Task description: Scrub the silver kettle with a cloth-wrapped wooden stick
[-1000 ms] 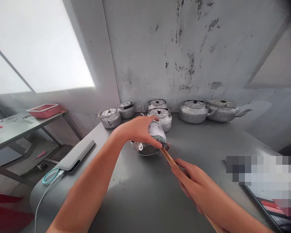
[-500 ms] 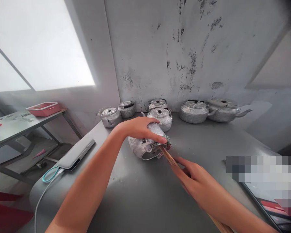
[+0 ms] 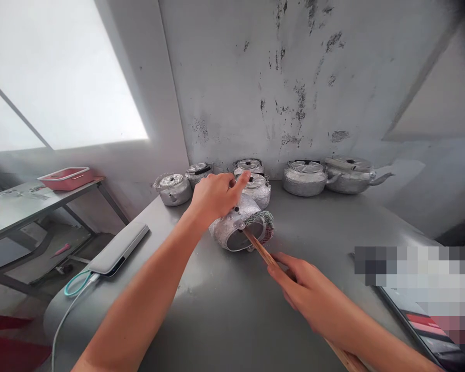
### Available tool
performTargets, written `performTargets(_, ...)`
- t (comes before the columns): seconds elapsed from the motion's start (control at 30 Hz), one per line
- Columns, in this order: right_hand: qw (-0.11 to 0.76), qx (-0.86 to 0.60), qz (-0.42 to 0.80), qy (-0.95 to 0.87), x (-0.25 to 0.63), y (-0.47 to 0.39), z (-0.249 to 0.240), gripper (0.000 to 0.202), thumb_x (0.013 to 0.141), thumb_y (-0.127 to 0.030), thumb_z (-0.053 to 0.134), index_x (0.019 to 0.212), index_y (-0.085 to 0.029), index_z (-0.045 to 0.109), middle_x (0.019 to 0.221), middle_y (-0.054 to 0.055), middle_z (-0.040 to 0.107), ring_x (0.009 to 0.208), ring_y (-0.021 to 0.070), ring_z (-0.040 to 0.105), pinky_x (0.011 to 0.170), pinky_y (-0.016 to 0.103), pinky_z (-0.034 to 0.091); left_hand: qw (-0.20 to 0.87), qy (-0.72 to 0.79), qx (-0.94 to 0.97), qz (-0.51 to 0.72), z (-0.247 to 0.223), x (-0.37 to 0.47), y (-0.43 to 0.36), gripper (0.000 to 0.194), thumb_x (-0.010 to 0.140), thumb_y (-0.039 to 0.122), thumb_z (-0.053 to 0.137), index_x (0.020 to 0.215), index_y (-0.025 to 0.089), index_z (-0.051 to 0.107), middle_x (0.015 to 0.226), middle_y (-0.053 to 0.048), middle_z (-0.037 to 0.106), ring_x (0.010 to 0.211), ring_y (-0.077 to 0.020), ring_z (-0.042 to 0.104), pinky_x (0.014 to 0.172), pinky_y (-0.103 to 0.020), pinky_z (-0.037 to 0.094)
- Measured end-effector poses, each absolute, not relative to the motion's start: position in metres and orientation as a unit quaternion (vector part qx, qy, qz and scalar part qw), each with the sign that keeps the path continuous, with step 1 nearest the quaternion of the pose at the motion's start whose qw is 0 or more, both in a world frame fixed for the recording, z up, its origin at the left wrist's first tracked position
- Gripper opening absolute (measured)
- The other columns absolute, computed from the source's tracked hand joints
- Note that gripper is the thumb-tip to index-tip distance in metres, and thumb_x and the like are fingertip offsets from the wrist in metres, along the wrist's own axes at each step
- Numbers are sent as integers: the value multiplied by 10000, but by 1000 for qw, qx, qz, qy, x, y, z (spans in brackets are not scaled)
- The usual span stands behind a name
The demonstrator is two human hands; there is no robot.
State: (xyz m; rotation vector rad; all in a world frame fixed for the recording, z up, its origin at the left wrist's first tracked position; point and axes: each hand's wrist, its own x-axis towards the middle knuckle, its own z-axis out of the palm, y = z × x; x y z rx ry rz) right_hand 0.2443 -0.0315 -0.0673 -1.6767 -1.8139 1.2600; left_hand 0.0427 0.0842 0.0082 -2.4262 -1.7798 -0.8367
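Observation:
A dented silver kettle (image 3: pixel 220 232) lies tipped on its side, its round mouth facing me. A wrapped handle (image 3: pixel 269 227) curves along its right side. My left hand (image 3: pixel 216 196) grips the kettle from above and behind, thumb raised. The fingers there are partly hidden. My right hand (image 3: pixel 304 287) is wrapped round a wooden stick (image 3: pixel 259 247). The stick's far end reaches into the kettle's mouth, and its tail runs out under my right forearm.
Several lidded kettles (image 3: pixel 307 180) stand along the wall. A power bank (image 3: pixel 120 250) with a cable lies at the grey table's (image 3: pixel 217 320) left edge. A partly blurred flat item (image 3: pixel 422 315) lies at right. A pink basket (image 3: pixel 66 179) sits on another table.
My left hand has shifted left and back on the kettle, its thumb lifting off the handle. The kettle's mouth has turned more towards me. The stick's tip has moved slightly left.

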Motion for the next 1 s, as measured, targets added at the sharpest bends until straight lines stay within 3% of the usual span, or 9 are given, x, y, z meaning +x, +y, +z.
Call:
performTargets(0.13, 188, -579, 461, -645, 247, -30, -69, 408, 969, -590, 380, 799, -228, 463, 636, -53, 400, 522, 95, 365, 412, 198, 244, -74, -530, -809, -243, 12, 43, 79, 733, 990, 699, 144, 787, 217, 658, 685, -43, 664, 717, -237, 639, 681, -325, 424)
performTargets(0.23, 193, -570, 467, -648, 248, -29, -68, 370, 976, -553, 386, 817, -230, 473, 644, -52, 402, 533, 97, 371, 418, 193, 252, -186, -478, -838, -188, 17, 38, 76, 621, 1005, 634, 207, 1195, 252, 659, 1164, -42, 710, 1085, -269, 640, 879, -329, 461)
performTargets(0.3, 199, -564, 470, -649, 249, -29, -66, 359, 980, -539, 381, 829, -231, 486, 647, -53, 388, 535, 98, 366, 417, 192, 249, -211, -462, -851, -134, 20, 35, 75, 550, 978, 522, 360, 1444, 257, 482, 1529, -28, 457, 1367, -287, 450, 1047, -346, 390)
performTargets(0.4, 210, -555, 470, -654, 250, -29, -66, 355, 985, -531, 368, 842, -233, 499, 655, -56, 365, 535, 97, 357, 418, 193, 255, -198, -450, -869, -59, 18, 35, 72, 911, 832, 554, 594, 1591, 253, 190, 1644, -63, 223, 1470, -327, 286, 1123, -399, 330)
performTargets(0.47, 216, -552, 465, -658, 250, -29, -68, 359, 985, -533, 363, 844, -234, 502, 658, -58, 358, 536, 97, 347, 420, 194, 262, -171, -471, -863, -58, 11, 41, 70, 1084, 739, 704, 643, 1597, 265, 146, 1659, -89, 147, 1481, -372, 244, 1116, -451, 335)
performTargets(0.57, 219, -554, 455, -663, 250, -28, -71, 357, 985, -526, 362, 822, -234, 487, 653, -59, 360, 537, 99, 334, 423, 200, 269, -97, -534, -831, -121, 1, 51, 70, 1065, 718, 818, 569, 1542, 194, 310, 1554, -179, 353, 1426, -414, 326, 1080, -503, 351)
performTargets(0.67, 216, -558, 441, -669, 251, -27, -72, 353, 988, -499, 362, 780, -228, 452, 652, -51, 394, 541, 104, 341, 431, 214, 276, -96, -545, -823, -131, 0, 52, 74, 978, 737, 822, 543, 1450, 159, 447, 1451, -191, 481, 1323, -411, 460, 1017, -458, 409)
performTargets(0.77, 207, -561, 425, -680, 255, -25, -68, 362, 984, -491, 376, 753, -222, 448, 659, -39, 441, 548, 109, 361, 449, 228, 286, -118, -513, -843, -113, 4, 45, 76, 904, 756, 713, 617, 1467, 192, 421, 1417, -154, 518, 1265, -362, 519, 969, -400, 441)
performTargets(1.0, 156, -548, 440, -694, 264, -28, -52, 476, 963, -625, 344, 740, -218, 449, 629, -37, 461, 522, 109, 378, 462, 241, 337, -115, -504, -831, -205, -9, 38, 68, 967, 603, 808, 708, 1335, 215, 495, 1179, -105, 626, 1062, -340, 611, 844, -406, 488)
